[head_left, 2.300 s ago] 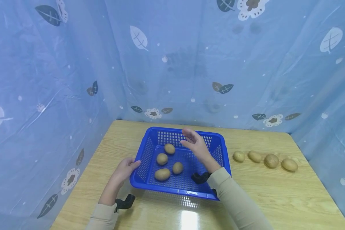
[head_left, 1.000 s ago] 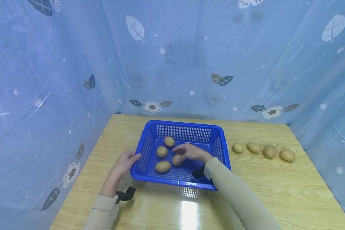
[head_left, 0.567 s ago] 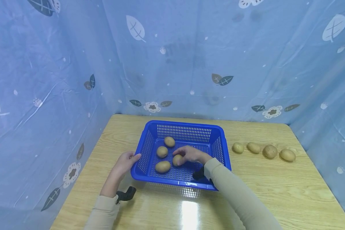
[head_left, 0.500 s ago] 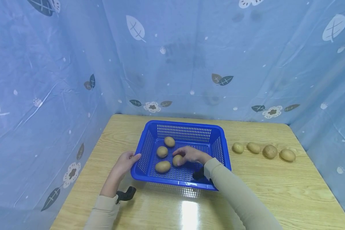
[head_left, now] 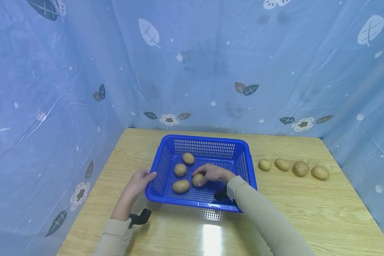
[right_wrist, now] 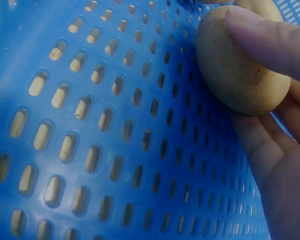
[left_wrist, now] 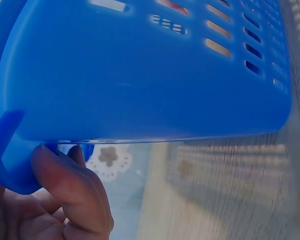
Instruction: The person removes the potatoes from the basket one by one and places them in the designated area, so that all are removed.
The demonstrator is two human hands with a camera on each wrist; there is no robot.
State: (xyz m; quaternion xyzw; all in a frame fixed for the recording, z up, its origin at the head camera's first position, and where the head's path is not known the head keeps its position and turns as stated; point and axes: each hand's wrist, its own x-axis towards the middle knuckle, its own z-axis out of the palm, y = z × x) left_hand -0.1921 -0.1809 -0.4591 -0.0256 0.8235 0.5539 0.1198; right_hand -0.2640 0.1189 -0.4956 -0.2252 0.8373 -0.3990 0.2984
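Potato (head_left: 197, 180) in pinch of right hand (head_left: 211, 172) (specks (right_wrist: 246, 77) only in right wrist view), basket rim (head_left: 204, 138) in grip of left hand (head_left: 139, 182).

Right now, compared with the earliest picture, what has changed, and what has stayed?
The right grip came down into the blue basket and took hold of the rightmost potato there. Unchanged: the left grip on the basket's left rim, the three other potatoes, and the four potatoes on the wooden table.

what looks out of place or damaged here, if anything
Nothing stands out: no spill or damage shows. The blue basket sits upright on the table, one potato gripped by the right hand inside it, four other potatoes in a loose row beside it.
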